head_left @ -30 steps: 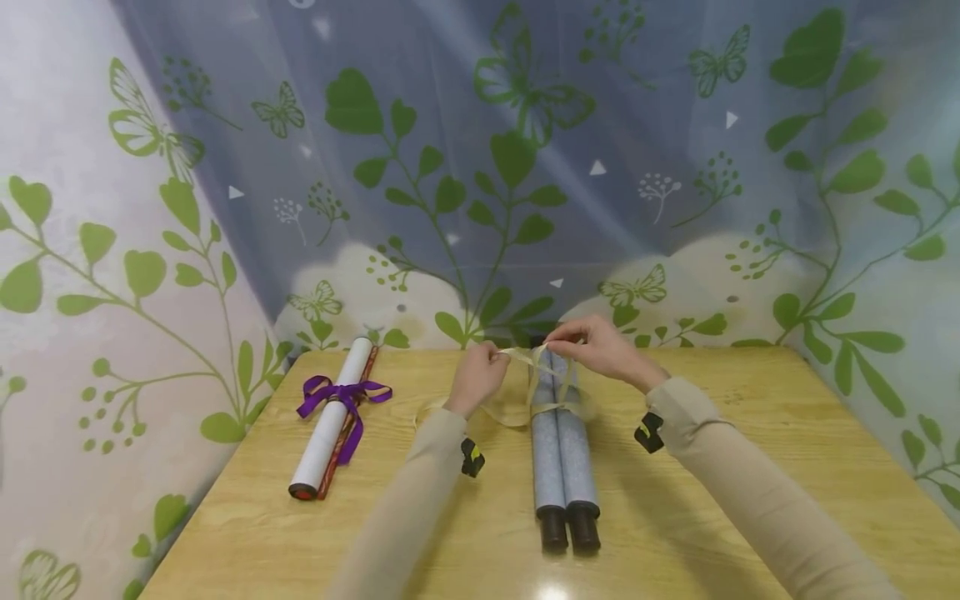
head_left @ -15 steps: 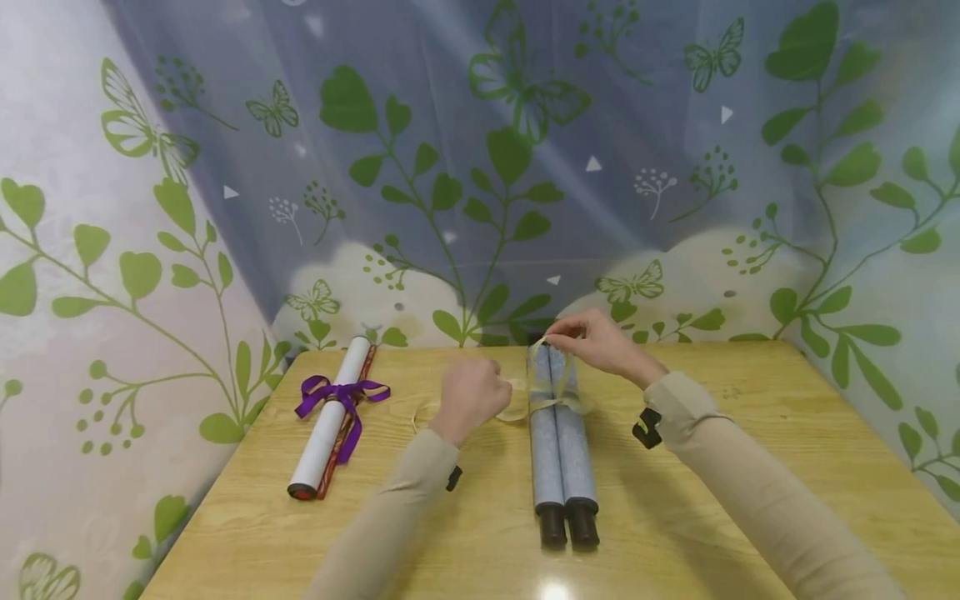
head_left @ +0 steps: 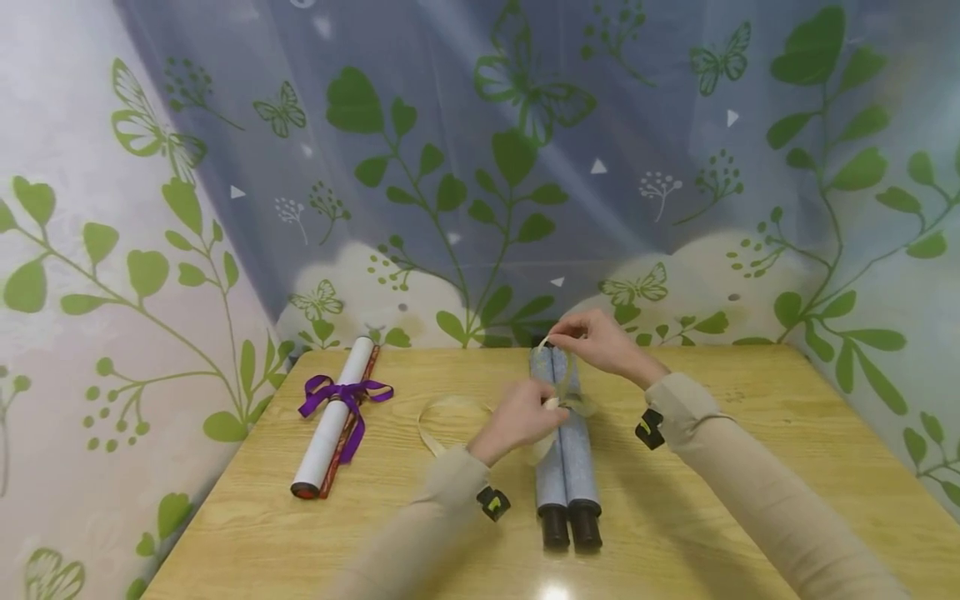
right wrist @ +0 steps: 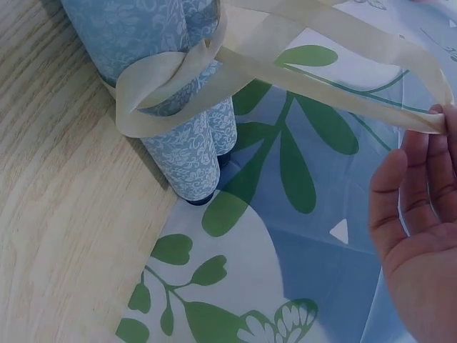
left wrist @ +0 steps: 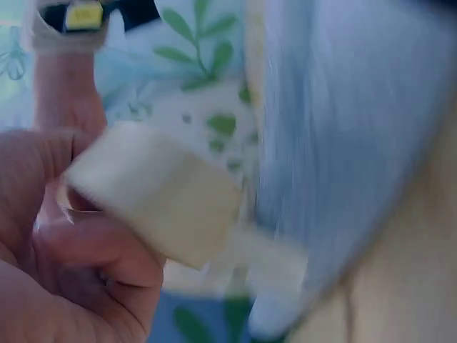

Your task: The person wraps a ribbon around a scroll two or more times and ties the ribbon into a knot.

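Observation:
Two blue patterned scrolls (head_left: pixel 576 462) with dark rod ends lie side by side on the table, pointing away from me. A cream ribbon (right wrist: pixel 153 118) is wrapped and crossed around them. Above their far end my right hand (head_left: pixel 600 343) pinches a raised loop of the ribbon between thumb and fingertips. My left hand (head_left: pixel 519 418) is over the near-left part of the scrolls and grips another length of ribbon between thumb and curled index finger; the blurred ribbon (left wrist: pixel 157 193) stands out from those fingers in the left wrist view. The left hand hides part of the crossing.
To the left lies a white scroll (head_left: pixel 326 437) tied with a purple ribbon bow (head_left: pixel 347 392), a red patterned strip along its right side. A leaf-printed curtain (head_left: pixel 420 208) hangs right behind the far edge of the wooden table (head_left: pixel 712 467).
My left hand has moved from left of the scrolls, dipping a little, then rightward and across over them with its ribbon. The right hand keeps its loop in nearly the same place.

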The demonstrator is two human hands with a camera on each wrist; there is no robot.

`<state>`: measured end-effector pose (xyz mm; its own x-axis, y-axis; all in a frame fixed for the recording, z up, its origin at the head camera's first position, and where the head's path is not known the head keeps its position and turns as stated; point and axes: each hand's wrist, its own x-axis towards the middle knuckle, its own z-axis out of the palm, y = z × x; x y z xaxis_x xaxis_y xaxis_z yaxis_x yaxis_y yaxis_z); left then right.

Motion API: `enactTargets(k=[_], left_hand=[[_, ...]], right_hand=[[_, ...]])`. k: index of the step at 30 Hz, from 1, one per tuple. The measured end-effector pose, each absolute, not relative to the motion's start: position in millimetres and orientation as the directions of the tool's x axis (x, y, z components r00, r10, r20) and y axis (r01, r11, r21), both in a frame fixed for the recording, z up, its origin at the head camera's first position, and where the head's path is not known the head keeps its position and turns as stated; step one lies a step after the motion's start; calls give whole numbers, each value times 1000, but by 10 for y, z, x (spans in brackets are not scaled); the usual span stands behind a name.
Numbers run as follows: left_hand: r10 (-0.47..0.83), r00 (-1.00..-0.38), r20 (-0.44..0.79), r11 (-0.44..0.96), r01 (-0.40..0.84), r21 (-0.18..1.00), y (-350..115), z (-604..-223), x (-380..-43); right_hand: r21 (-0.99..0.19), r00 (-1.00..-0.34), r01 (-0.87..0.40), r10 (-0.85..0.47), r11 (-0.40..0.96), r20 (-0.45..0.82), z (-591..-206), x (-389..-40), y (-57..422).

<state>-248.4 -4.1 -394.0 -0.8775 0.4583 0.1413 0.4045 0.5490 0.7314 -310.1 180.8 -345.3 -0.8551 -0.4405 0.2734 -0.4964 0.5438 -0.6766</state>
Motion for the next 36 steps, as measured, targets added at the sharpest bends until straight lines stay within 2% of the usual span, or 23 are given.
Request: enactTargets(k=[5, 9, 11, 13, 17, 19, 22, 27, 36], left_hand=[[492, -865, 102, 371, 315, 874, 181, -3956, -2396], [556, -818, 148, 293, 360, 886, 277, -3936, -2391], [559, -810, 176, 307, 400, 864, 272, -3932, -2406], [513, -828, 226, 349, 442, 826, 238, -3939, -2432], [312, -880, 359, 447, 469, 762, 123, -3933, -2511], [200, -886, 417, 479, 460, 747, 66, -3920, -2561], [107, -880, 462, 476, 453, 754, 4, -3886, -2630], [97, -873, 477, 452, 466, 761, -8, -3836, -2708], [98, -879, 467, 506, 448, 737, -3, -3817, -2792]], right_hand=[[-667, -852, -504, -445, 549, 277, -3449, -3097, 1821], [-662, -847, -514, -446, 545, 290, -3443, -3098, 1828], [-662, -844, -519, -447, 540, 297, -3444, -3104, 1831], [-664, -843, -520, -448, 537, 297, -3447, -3109, 1833], [-667, -847, -512, -449, 541, 285, -3463, -3113, 1837], [-668, -849, -507, -449, 545, 278, -3472, -3109, 1835], [-673, -854, -496, -447, 549, 266, -3481, -3104, 1827], [-672, -848, -503, -460, 544, 263, -3485, -3089, 1814], [-662, -815, -560, -477, 499, 330, -3548, -3066, 1848]])
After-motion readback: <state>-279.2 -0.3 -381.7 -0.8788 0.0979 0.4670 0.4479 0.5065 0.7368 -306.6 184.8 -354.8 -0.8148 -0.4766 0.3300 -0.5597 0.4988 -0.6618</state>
